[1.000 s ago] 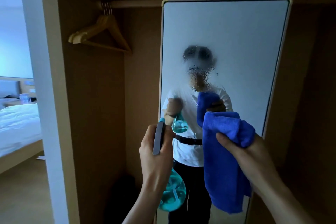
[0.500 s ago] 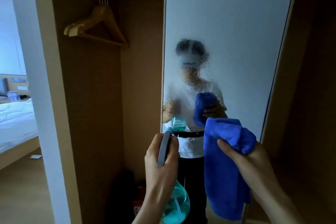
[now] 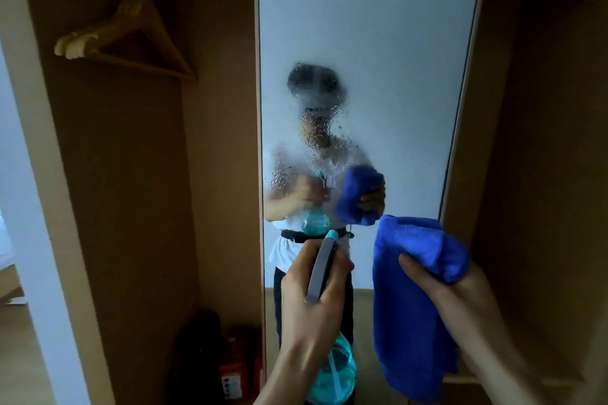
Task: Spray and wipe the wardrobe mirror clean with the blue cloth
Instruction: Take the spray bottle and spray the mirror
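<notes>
Blue cloth [image 3: 408, 322] in right hand's [image 3: 454, 299] pinching grip, tail below (left hand [image 3: 312, 306] curled around spray bottle [image 3: 335, 375])

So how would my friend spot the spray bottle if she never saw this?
Find the tall mirror in the middle. Low in front of it, the left hand grips the spray bottle, beside the blue cloth. It is the see-through teal thing with a round belly and a grey top.

No writing can be read. The red box [image 3: 240, 368] left of the mirror [image 3: 362, 42] bears a pale label [image 3: 230, 385], too blurred.
</notes>
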A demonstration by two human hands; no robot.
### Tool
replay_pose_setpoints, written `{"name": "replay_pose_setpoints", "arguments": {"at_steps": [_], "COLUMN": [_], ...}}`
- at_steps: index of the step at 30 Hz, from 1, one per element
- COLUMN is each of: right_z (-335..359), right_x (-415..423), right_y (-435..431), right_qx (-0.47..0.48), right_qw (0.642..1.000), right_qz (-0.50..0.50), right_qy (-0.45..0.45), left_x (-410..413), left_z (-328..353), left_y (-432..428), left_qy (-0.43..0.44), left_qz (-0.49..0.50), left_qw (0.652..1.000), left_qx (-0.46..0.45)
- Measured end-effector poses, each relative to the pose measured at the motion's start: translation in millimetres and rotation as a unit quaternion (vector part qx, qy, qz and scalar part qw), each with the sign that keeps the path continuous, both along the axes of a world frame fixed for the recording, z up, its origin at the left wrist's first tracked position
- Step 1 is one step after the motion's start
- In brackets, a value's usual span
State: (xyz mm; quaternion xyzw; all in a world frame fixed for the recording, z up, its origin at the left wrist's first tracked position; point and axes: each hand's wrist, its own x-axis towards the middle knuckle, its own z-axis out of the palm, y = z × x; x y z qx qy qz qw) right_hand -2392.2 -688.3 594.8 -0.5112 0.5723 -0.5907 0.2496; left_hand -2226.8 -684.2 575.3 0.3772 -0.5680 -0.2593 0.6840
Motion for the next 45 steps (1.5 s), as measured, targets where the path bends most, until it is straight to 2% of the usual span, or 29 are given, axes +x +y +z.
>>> {"name": "replay_pose_setpoints", "arguments": {"at_steps": [7, 14, 19, 24, 45], "right_z": [4, 3, 0, -6, -56], "right_x": [-35, -68, -84, -98, -122], "right_y": [6, 7, 1, -2, -11], "right_qx": [0.002, -0.004, -0.007, 0.005, 0.071], "right_qw": [0.999, 0.998, 0.998, 0.997, 0.995], "right_qz": [-0.024, -0.020, -0.005, 0.004, 0.017], "right_qy": [-0.029, -0.056, -0.067, -0.078, -0.065], "left_x": [-33, -63, -81, -95, -124], "left_z": [-3, -6, -12, -25, -80], "left_y": [-9, -14, -17, -14, -2], "left_qy": [-0.005, 0.030, 0.011, -0.004, -0.003], "left_qz": [-0.018, -0.023, -0.025, -0.025, 0.002], "left_qw": [1.000, 0.999, 0.999, 0.997, 0.992], "left_qx": [0.005, 0.019, 0.024, 0.068, 0.128]}}
